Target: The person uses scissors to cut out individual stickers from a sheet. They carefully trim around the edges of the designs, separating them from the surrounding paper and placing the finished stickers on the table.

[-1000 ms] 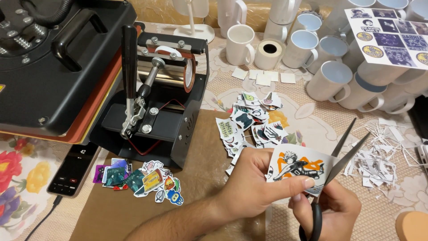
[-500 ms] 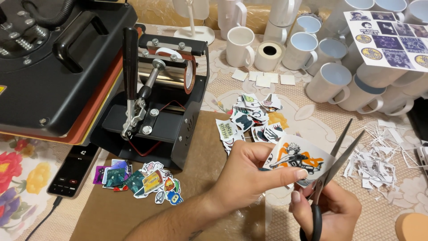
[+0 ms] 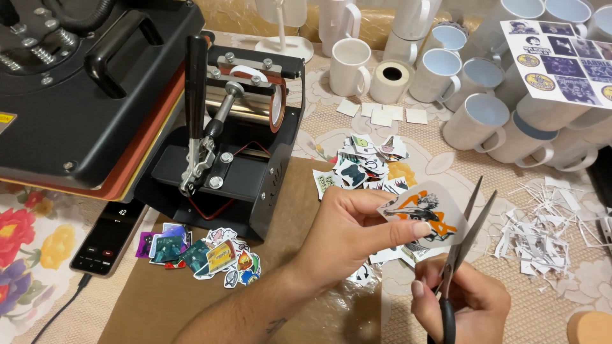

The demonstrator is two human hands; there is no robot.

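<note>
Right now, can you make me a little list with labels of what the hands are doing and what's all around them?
left hand: pinches a sticker between thumb and fingers
right hand: holds scissors, blades open, beside the sticker's right edge
cut stickers: one pile above the left hand, another pile by the mug press
scraps: white paper strips, right of the scissors
mugs: many white ones at the back, some lying on their sides
phone: left, under the heat press edge, cable plugged in
sticker sheet: uncut, top right, resting on mugs
</note>
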